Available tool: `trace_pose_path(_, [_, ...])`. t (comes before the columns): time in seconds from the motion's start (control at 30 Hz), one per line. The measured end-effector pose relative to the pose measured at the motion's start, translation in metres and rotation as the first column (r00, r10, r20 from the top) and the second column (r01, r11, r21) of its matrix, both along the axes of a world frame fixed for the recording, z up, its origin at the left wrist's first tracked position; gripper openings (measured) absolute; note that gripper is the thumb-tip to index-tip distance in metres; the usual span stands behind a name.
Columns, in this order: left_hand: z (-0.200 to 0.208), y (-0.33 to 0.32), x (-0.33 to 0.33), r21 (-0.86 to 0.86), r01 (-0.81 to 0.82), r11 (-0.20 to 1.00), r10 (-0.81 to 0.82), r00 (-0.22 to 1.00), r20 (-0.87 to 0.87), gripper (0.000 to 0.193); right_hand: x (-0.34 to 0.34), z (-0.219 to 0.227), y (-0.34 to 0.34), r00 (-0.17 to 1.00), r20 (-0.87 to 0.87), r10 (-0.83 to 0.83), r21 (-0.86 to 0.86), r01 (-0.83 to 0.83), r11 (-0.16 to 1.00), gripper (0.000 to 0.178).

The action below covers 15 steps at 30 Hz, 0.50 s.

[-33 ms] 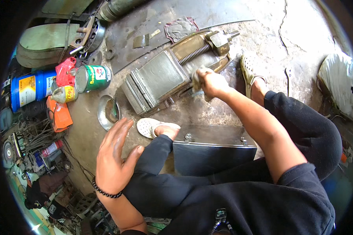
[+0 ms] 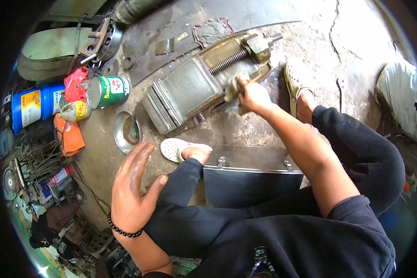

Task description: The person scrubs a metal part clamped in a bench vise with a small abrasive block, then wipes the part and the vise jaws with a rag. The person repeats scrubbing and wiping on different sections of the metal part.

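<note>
A heavy steel machine vise [image 2: 190,83] lies tilted on the floor ahead of me, its screw bare at the far right end. My right hand [image 2: 254,96] is closed round a dirty, light-coloured rag [image 2: 231,88]. The rag is against the near side of the vise, beside the screw. Raised over my left knee, my left hand [image 2: 133,190] holds nothing, its fingers stretched and thumb apart. Its fingertips are nearest a shallow metal bowl [image 2: 125,132], which has a green-handled brush [image 2: 133,126] in it.
A flat metal box [image 2: 250,178] with latches sits between my legs. To the left stand a green can [image 2: 107,91], a blue bucket [image 2: 34,106], a yellow-labelled bottle [image 2: 76,111] and an orange box [image 2: 69,136]. A grey cloth [image 2: 213,31] lies beyond the vise; a spanner [image 2: 341,95] rests at right.
My right hand and the rag have shifted slightly away from me along the side of the vise. My left hand has hardly moved.
</note>
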<state>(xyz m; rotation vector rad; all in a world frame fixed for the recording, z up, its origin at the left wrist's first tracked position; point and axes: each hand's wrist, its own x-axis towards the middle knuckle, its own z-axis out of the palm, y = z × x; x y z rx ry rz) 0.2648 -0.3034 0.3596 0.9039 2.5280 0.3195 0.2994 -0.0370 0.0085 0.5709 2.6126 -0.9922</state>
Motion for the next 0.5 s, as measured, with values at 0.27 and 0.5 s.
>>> trace_pose_path(0.27, [-0.005,-0.012,-0.005,-0.062,0.026,0.998,-0.025,1.0,0.017,0.062,-0.056,-0.03,-0.019,0.979,-0.125,0.158,0.186,-0.133,0.973,0.054])
trace_pose_path(0.5, [-0.002,0.001,-0.011,-0.059,0.068,0.996,-0.066,0.997,0.039,0.062,-0.072,-0.019,-0.007,0.882,0.051,0.468,0.262,-0.464,0.846,0.066])
